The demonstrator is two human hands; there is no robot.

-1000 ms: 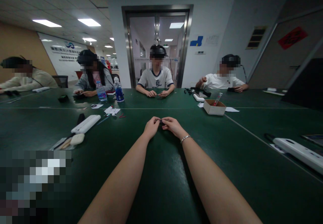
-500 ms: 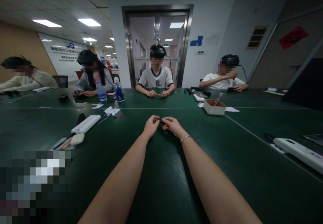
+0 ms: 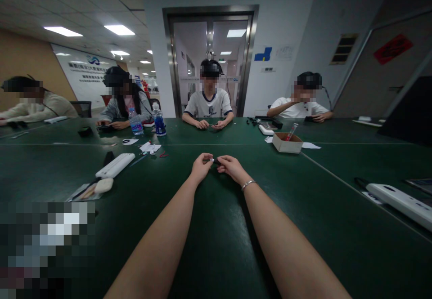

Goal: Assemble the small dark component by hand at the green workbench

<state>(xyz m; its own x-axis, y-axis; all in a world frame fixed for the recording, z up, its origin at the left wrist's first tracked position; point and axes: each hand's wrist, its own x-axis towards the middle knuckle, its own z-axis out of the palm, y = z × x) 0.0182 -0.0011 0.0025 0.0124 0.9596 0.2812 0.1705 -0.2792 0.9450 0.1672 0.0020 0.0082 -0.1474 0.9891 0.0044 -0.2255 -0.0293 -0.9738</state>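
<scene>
My left hand [image 3: 201, 167] and my right hand [image 3: 231, 168] meet above the green table [image 3: 216, 227], fingertips almost touching. Between them is a small dark piece with a shiny silvery end [image 3: 216, 161], too small to name more exactly. The fingers of my right hand pinch its dark part. At the silvery end, the thumb and fingers of my left hand close in a pinch. Parts of the piece are hidden behind the fingertips. A silver bracelet [image 3: 249, 185] circles my right wrist.
An open box [image 3: 287, 145] holding a clear tube stands beyond my right hand. White power strips [image 3: 115, 166] lie at left and right. Crumpled papers [image 3: 150, 147] and two bottles [image 3: 159, 120] are at back left. Several people in headsets sit across the table.
The silvery end of the small piece now shows between my fingertips, where only a dark bit showed before. My hands have hardly moved. At the right, another person's raised hand has shifted left.
</scene>
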